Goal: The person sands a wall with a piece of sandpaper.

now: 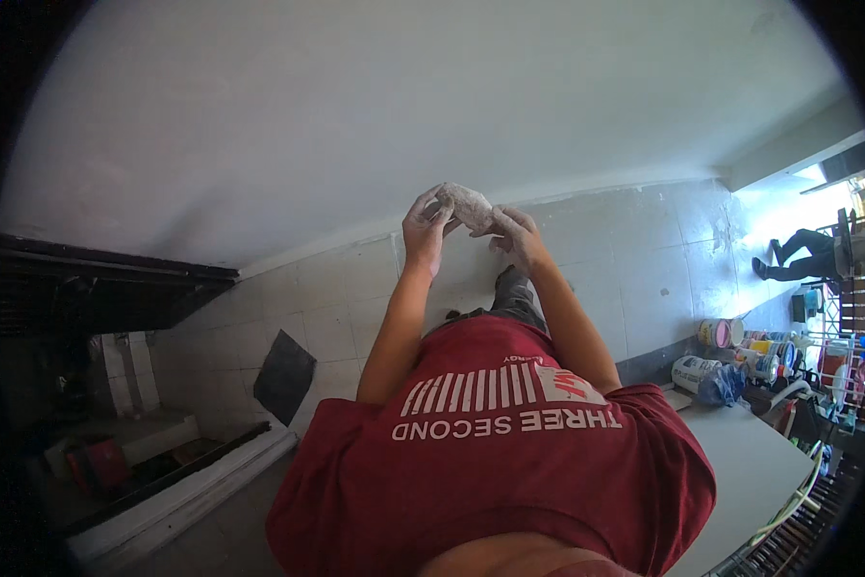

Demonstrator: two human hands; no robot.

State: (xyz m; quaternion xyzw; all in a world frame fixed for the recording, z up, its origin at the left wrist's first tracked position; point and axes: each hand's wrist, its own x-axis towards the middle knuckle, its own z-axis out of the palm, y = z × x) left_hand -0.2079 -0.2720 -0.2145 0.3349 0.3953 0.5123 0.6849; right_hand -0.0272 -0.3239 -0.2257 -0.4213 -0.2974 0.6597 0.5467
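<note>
My left hand (426, 229) and my right hand (520, 237) are raised in front of me, close to a pale wall (432, 106). Between them is a whitish, dust-covered lump (468, 205) with a rough, folded-looking surface; I cannot make out what it is. The left fingers curl round its left end. At its lower right end, the right fingers pinch it. Pale dust coats the fingers of both hands.
Below lies a tiled floor (586, 288) with a dark mat (285, 377). A dark doorway (57, 308) opens at left. Several paint buckets (764, 361), a white sack (697, 373) and a grey board (740, 462) are at right. Another person (807, 255) stands far right.
</note>
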